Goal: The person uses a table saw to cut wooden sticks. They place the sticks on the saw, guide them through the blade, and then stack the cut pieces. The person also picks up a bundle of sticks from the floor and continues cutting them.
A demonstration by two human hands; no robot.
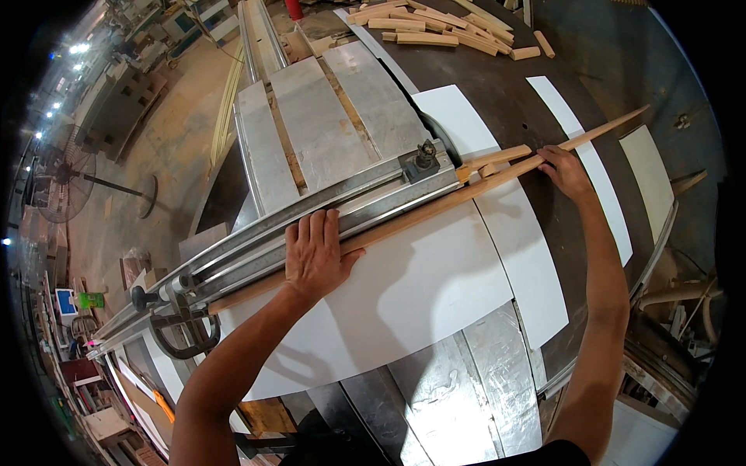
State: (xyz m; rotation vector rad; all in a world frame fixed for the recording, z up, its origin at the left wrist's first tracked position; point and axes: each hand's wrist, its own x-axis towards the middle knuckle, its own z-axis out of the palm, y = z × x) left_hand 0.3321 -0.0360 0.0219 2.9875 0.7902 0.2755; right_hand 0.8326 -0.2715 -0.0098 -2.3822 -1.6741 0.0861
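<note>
Rests the left hand (312, 252) over the metal fence (388, 203), with fingers nearly straight and thumb spread out by the long wooden strip (420, 217); presses, apparently, rather than clasps. Holds the strip farther right with the right hand (566, 172), with bent fingers closed over its edge (cannot tell the thumb's exact place). Has the strip lying along the near side of the fence, slanting across the white sheet (373, 311) and past it. Looks partway through: shows a heap of short wooden pieces (427, 39) on the dark table (505, 85), probably done already, and two smaller pieces (497, 158) just beside the strip. Leaves, seemingly, this long length to divide.
</note>
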